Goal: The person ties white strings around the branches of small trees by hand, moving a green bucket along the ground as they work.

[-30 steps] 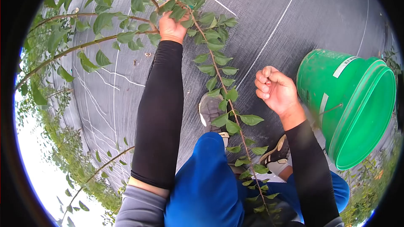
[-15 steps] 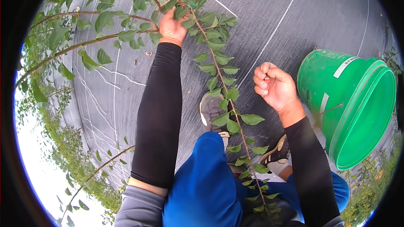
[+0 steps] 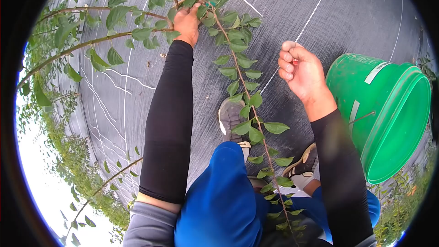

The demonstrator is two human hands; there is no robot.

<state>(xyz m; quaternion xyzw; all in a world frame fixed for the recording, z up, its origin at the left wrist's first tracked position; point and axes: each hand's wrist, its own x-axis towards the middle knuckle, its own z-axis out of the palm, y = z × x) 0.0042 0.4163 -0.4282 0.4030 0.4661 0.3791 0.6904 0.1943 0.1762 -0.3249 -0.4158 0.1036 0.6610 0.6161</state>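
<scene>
L hand (image 3: 187,23) is clamped on a leafy branch (image 3: 238,71) up top, likely to steady it. R hand (image 3: 304,74) is fisted w/ sth small and red pinched inside, can't tell what. Green bucket (image 3: 382,114) hangs just beside R arm, mouth within easy reach.

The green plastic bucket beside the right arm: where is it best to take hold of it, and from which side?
Probably the thin wire handle of the green plastic bucket, reached from the left: the bucket lies tilted and the wire stands clear of its wall.
</scene>
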